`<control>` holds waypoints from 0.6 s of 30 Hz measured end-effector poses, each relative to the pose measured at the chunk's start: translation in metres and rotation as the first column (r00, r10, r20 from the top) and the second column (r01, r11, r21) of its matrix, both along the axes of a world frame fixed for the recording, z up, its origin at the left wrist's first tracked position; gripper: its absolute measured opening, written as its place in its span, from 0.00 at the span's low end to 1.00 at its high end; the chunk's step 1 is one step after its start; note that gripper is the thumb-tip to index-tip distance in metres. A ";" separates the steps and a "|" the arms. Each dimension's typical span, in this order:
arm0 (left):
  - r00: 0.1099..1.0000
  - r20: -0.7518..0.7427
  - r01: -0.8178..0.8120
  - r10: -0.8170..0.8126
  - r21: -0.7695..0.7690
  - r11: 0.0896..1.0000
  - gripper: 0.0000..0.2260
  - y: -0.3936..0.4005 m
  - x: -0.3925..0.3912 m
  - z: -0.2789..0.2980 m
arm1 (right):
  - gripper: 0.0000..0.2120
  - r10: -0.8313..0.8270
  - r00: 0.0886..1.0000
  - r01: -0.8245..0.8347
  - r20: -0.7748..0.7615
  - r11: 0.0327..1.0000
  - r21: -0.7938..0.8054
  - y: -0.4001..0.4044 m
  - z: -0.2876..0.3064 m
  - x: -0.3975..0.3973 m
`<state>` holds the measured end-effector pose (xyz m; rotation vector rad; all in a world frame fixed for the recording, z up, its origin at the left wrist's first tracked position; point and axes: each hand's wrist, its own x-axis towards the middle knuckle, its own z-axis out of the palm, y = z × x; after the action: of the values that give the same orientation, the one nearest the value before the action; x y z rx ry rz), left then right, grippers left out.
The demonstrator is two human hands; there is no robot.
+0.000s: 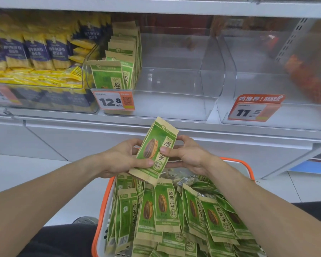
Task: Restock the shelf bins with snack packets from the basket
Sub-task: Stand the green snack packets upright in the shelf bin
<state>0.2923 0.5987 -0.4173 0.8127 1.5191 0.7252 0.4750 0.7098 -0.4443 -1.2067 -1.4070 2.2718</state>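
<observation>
Basket: an orange-rimmed basket (247,169) is seen nearest, low in the view; it is packed with green snack packets (166,206), most standing on end, some lying flat at the front
Held packet: one green packet (154,151) is held above the basket's far edge, tilted with its top toward the shelf; a striped seed is printed on its face
Left hand: the left hand (122,160) is curled round the packet's lower left edge, thumb pressed on the front
Right hand: the right hand (185,154) grasps the packet's right edge, thumb on the front, fingers behind
Price tags: a tag marked 12.8 (113,101) is clipped to the middle bin's front; a tag marked 11.5 (252,110) is clipped to the right bin
Middle bin: a clear bin (174,101) holds a row of matching green packets (117,69) along its left side only
Left bin: yellow and blue packets (37,51) are stacked there
Right bin: the clear bin (230,67) holds something orange (304,76), possibly netted goods; it is too blurred to tell
</observation>
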 end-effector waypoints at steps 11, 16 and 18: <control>0.886 -0.412 0.298 -0.215 0.148 0.943 0.29 -0.006 -0.045 0.032 | 0.23 0.040 0.995 -0.011 -0.092 0.956 0.294 -0.011 0.041 -0.014; 0.889 -0.435 0.122 0.145 0.529 0.840 0.20 0.001 -0.050 0.056 | 0.25 -0.044 0.963 0.225 -0.264 0.666 0.711 -0.021 0.092 -0.028; 0.814 -0.472 0.080 0.337 0.667 0.741 0.20 0.004 -0.053 0.063 | 0.24 -0.022 0.944 0.298 -0.330 0.488 0.820 -0.024 0.113 -0.032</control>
<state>0.2391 0.6032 -0.3542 1.5877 1.8854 1.2565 0.4428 0.6855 -0.3313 -0.5847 -1.8357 1.1619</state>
